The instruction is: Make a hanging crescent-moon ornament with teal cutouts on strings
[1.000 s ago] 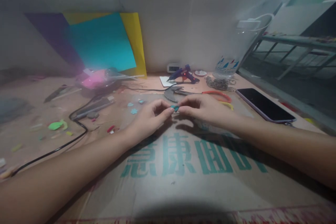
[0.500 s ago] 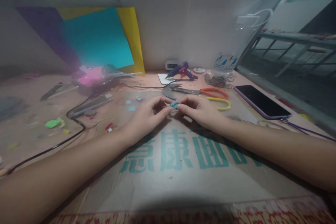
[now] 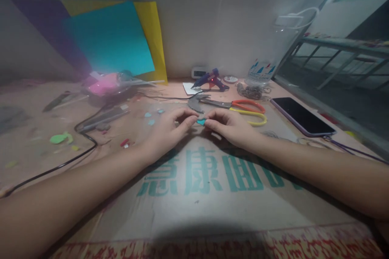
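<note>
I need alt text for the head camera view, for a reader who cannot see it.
A left hand and a right hand hold a small turquoise piece between them, above a green-lettered work surface. Beyond them are red-and-yellow-handled scissors and a glue gun; a phone lies to the right.

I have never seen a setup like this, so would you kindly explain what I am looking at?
There is no machine here: these are a person's bare left hand and right hand. The picture comes from a camera worn on that person's head, looking forward and down. Both hands pinch a small teal piece; its exact shape is hard to make out. On the table, beyond the hands, lie scissors and a glue gun. A phone lies to the right, and coloured paper stands at the back left.
</note>
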Demonstrator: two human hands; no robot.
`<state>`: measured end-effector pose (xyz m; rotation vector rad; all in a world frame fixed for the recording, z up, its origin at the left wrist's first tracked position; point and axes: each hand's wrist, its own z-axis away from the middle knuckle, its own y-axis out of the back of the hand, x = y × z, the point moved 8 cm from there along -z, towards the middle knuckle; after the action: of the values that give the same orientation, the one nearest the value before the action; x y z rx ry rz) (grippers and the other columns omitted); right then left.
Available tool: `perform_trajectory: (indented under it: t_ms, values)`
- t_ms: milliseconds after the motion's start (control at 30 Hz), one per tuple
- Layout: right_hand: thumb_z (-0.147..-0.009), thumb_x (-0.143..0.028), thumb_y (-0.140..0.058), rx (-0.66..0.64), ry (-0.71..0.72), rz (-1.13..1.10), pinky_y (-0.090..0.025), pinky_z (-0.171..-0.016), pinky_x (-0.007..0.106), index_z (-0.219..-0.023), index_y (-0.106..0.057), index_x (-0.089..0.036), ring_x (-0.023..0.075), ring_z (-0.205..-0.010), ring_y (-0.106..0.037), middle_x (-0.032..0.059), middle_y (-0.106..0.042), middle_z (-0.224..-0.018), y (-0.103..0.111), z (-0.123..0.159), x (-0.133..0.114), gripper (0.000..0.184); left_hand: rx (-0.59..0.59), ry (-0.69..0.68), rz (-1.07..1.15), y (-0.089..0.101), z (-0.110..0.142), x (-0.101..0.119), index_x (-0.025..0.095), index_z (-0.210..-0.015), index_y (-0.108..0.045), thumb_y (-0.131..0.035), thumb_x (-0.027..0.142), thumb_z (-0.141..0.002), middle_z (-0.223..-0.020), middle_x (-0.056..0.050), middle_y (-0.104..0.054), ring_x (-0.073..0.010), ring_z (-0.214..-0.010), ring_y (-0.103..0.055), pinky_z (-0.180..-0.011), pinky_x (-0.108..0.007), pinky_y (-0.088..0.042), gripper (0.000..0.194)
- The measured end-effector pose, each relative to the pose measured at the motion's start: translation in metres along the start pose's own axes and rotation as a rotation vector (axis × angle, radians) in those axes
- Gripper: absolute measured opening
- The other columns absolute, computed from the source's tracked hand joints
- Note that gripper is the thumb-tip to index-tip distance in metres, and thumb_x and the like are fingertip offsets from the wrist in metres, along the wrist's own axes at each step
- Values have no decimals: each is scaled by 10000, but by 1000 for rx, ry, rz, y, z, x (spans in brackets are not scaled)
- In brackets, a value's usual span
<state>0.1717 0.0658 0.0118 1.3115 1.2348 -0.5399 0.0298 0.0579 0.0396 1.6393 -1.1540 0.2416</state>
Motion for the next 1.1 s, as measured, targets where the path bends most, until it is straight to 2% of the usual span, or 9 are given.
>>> perform_trajectory:
  t_ms: [233, 600, 667, 800, 867, 1100]
  values:
    - [-860, -301, -584, 52, 119, 253, -443, -631, 245, -864, -647, -166, 135, -682, -599, 14, -674, -771, 3, 3, -19, 148, -53, -31, 13, -4, 1, 6, 184, -839, -688, -530, 307, -903, -777, 6, -687, -140, -735, -602, -659, -220, -443, 210]
    - [-872, -279, -587, 31, 200, 337, -440, -667, 237, -877, -685, -182, 138, -722, -603, 6, -690, -795, -1, 4, -22, 138, -86, -49, -48, -10, 1, 2, 171, -785, -625, -528, 285, -876, -762, -6, -657, -146, -724, -576, -668, -251, -423, 176]
    - [-876, -276, -584, 37, 218, 339, -442, -674, 238, -876, -684, -180, 138, -727, -605, 7, -692, -797, -1, 4, -23, 139, -81, -57, -48, -9, 2, 3, 172, -810, -636, -532, 293, -883, -785, -8, -664, -148, -742, -584, -687, -254, -429, 175]
    - [-875, -270, -578, 66, 209, 338, -451, -698, 252, -886, -678, -175, 152, -762, -620, 23, -706, -842, 1, 5, -23, 137, -86, -33, 30, -9, 4, 4, 182, -1031, -647, -525, 321, -900, -937, -31, -701, -164, -852, -628, -743, -257, -466, 226]
    - [-875, -270, -574, 70, 199, 339, -451, -690, 255, -884, -674, -177, 153, -752, -618, 22, -705, -835, 2, 5, -23, 137, -84, -21, 52, -9, 5, 3, 182, -1075, -640, -520, 324, -903, -964, -39, -705, -167, -868, -635, -749, -258, -476, 253]
    - [-881, -282, -566, 47, 176, 293, -459, -670, 255, -858, -655, -182, 149, -720, -618, 13, -694, -787, 1, 5, -23, 136, -87, -33, -15, -10, 3, 2, 177, -865, -645, -509, 299, -893, -810, -13, -676, -154, -759, -596, -697, -249, -451, 185]
